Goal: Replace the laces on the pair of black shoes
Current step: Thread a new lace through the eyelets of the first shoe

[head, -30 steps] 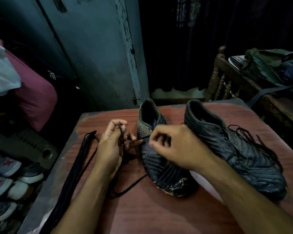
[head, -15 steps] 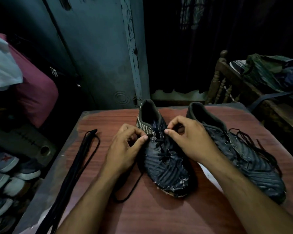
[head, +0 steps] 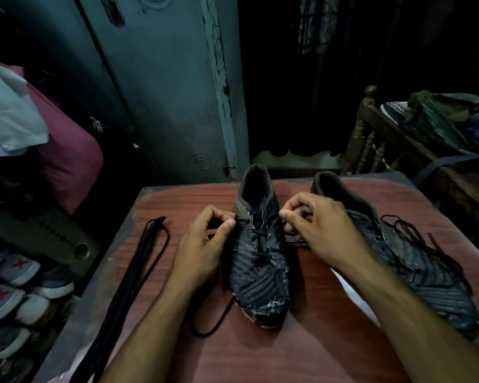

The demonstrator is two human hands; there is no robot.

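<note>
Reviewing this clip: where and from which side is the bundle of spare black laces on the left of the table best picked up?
Grip the bundle of spare black laces at its looped far end, where the strands gather. Come from above with the left hand; the bundle lies flat on the reddish wooden table, apart from both shoes.

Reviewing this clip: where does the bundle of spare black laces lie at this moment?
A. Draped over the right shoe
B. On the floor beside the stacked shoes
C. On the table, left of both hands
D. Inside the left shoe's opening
C: the bundle of spare black laces lies stretched along the table near its left edge, left of the left hand and untouched by either hand.
</note>
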